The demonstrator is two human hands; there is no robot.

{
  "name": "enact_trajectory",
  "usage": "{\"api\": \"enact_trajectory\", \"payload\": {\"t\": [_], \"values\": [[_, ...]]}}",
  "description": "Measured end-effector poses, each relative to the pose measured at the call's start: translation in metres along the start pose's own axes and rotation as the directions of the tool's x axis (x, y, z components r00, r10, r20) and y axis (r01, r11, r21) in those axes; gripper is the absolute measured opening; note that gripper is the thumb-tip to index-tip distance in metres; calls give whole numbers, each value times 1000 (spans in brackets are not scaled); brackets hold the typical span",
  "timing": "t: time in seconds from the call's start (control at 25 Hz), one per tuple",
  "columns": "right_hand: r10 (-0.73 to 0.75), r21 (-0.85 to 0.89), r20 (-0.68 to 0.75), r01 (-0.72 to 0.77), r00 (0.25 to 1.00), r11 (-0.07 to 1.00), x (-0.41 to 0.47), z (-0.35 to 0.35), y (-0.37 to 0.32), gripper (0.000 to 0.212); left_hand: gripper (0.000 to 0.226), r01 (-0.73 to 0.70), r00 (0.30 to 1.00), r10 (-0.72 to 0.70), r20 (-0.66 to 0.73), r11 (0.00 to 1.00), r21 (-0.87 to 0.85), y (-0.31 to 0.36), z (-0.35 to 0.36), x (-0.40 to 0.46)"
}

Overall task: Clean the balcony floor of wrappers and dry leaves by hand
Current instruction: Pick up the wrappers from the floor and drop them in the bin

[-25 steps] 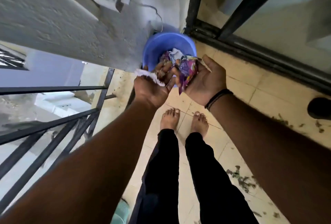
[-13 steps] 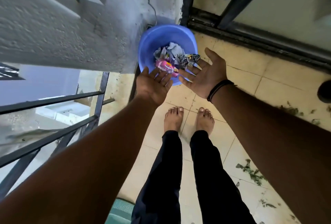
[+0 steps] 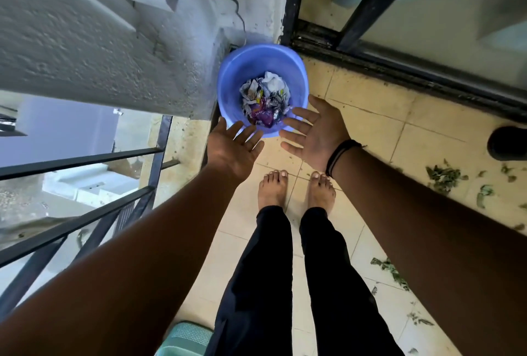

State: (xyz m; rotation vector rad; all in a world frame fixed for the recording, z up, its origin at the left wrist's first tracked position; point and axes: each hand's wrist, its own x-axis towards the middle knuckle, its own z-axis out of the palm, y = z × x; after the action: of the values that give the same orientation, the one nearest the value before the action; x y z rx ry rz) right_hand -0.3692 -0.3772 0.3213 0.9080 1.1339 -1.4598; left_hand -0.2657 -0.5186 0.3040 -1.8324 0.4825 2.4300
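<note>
Wrappers point(image 3: 265, 102) lie in bucket point(image 3: 228, 76) beyond empty hands.

Round plastic bucket point(image 3: 228, 76), at 12 o'clock from the bare feet: periwinkle blue, plain, unpatterned. Crumpled foil wrappers point(image 3: 265, 102) inside it: mixed white, silver-grey and purple, with small flecks of pink and yellow print. Glazed balcony floor tiles point(image 3: 370, 116): pale cream-yellow, thin grey grout lines in a square grid, dark specks of dirt. Scattered dry leaf bits point(image 3: 443, 177) at 3 o'clock: dull grey-green. Rough plaster wall point(image 3: 85, 42) at 10 o'clock: off-white, stippled texture. Metal railing bars point(image 3: 85, 156) at 9 o'clock: black. Sliding door frame point(image 3: 399, 70) at 1 o'clock: black, grimy. Long trousers point(image 3: 271, 284): solid black. Thin cord wristband point(image 3: 339, 153): black. Woven mat corner point(image 3: 185, 338) at 6 o'clock: teal, fine checked weave.
</note>
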Motion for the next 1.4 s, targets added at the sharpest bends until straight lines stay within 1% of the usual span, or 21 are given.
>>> {"api": "enact_trajectory", "payload": {"t": [0.08, 0.16, 0.24, 0.28, 0.36, 0.44, 0.48, 0.56, 0.64, 0.72, 0.84, 0.96, 1.04, 1.12, 1.24, 1.32, 1.4], "values": [[2, 24, -15, -2, 1000, 1000, -43, -3, 3, 46, 37, 32, 997, -40, 65, 993, 111, 5, 3, -36], [-3, 38, -39, 4, 999, 999, -108, -8, 4, 44, 32, 33, 990, -60, 131, 979, 201, 13, 10, -89], [-36, 72, -78, 42, 996, 997, -184, -20, 2, 44, 28, 35, 986, -77, 146, 962, 272, 22, 24, -155], [-66, 96, -96, 76, 993, 993, -227, -28, 1, 44, 28, 31, 984, -82, 157, 951, 307, 22, 37, -193], [-138, 139, -117, 153, 984, 978, -304, -41, 0, 45, 28, 6, 970, -100, 223, 922, 387, 19, 63, -262], [-189, 174, -159, 216, 969, 961, -366, -58, 6, 47, 28, 21, 945, -183, 270, 860, 509, 3, 81, -317], [-219, 197, -182, 254, 958, 947, -390, -68, 10, 46, 28, 28, 929, -230, 290, 824, 566, -8, 91, -337], [-275, 249, -227, 328, 934, 911, -428, -92, 22, 37, 29, 38, 899, -305, 315, 770, 636, -30, 110, -363], [-325, 322, -279, 407, 903, 855, -454, -109, 25, 30, 29, 13, 883, -327, 337, 734, 679, -38, 135, -376], [-372, 413, -394, 523, 841, 746, -490, -139, 39, 29, 30, -53, 849, -385, 364, 622, 781, -62, 167, -397], [-399, 496, -520, 647, 755, 580, -530, -181, 71, 29, 31, -172, 808, -465, 363, 403, 899, -99, 205, -420], [-364, 555, -614, 711, 700, 431, -562, -217, 117, 29, 30, -229, 786, -524, 328, 245, 942, -150, 228, -442], [-315, 586, -679, 748, 663, 312, -580, -243, 156, 28, 30, -261, 772, -555, 309, 166, 951, -195, 235, -460], [-242, 618, -726, 765, 643, 181, -592, -269, 200, 27, 32, -315, 744, -601, 291, 67, 947, -245, 236, -481], [-132, 640, -759, 768, 638, 33, -602, -298, 261, 25, 33, -396, 702, -660, 266, -52, 917, -304, 227, -511], [-65, 653, -757, 756, 650, -48, -608, -316, 299, 24, 33, -417, 688, -689, 227, -119, 901, -339, 215, -526], [-15, 654, -754, 749, 657, -103, -611, -332, 327, 24, 33, -426, 681, -705, 196, -164, 889, -367, 203, -535]]}}
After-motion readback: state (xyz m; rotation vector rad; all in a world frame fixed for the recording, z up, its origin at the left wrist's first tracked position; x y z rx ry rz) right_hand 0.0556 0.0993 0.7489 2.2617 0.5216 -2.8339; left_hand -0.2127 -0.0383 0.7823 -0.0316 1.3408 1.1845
